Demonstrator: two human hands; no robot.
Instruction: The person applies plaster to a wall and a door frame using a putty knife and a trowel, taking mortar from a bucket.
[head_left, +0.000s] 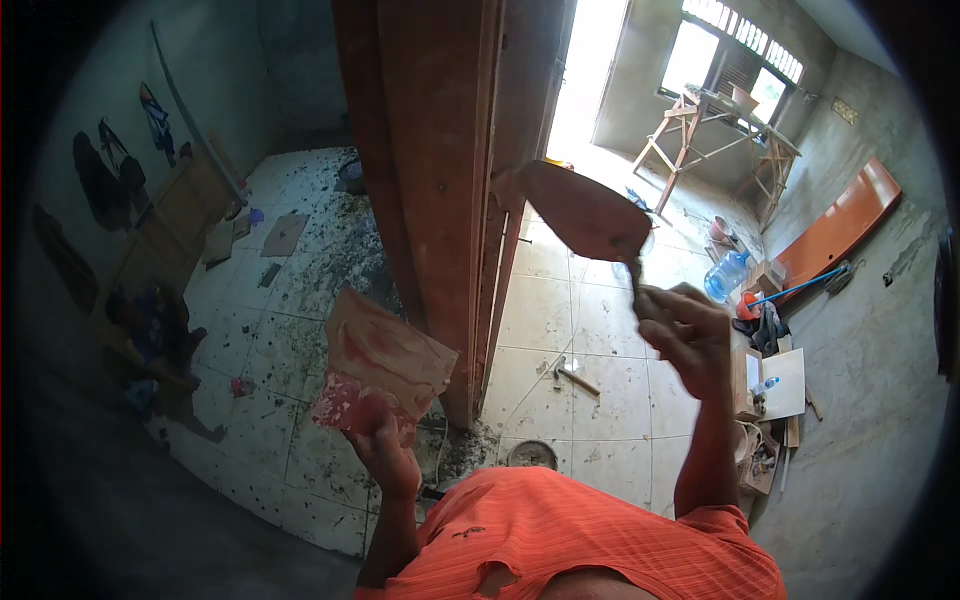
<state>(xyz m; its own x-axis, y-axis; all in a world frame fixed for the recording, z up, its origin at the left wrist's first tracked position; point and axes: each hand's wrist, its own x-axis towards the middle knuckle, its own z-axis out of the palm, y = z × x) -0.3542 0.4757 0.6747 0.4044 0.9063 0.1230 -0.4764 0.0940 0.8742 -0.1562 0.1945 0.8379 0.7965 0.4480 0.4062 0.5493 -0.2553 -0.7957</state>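
Note:
My left hand point(388, 455) is closed around the lower edge of a flat board point(393, 345) smeared with pinkish-red paste, held left of the wooden door frame point(440, 150). On the right, my right hand point(692, 335) grips the handle of a pointed trowel point(585, 212). Its broad blade is raised and points up and left, with the tip by the frame's right side. Reddish filler shows on the frame near that tip; whether the blade touches it I cannot tell.
A hammer point(578, 378) and a round pan point(532, 456) lie on the tiled floor. To the right are a blue water jug point(727, 275), a leaning orange panel point(840, 225) and a wooden trestle point(690, 130). At left, a person point(155, 335) seems seated by debris-strewn tiles.

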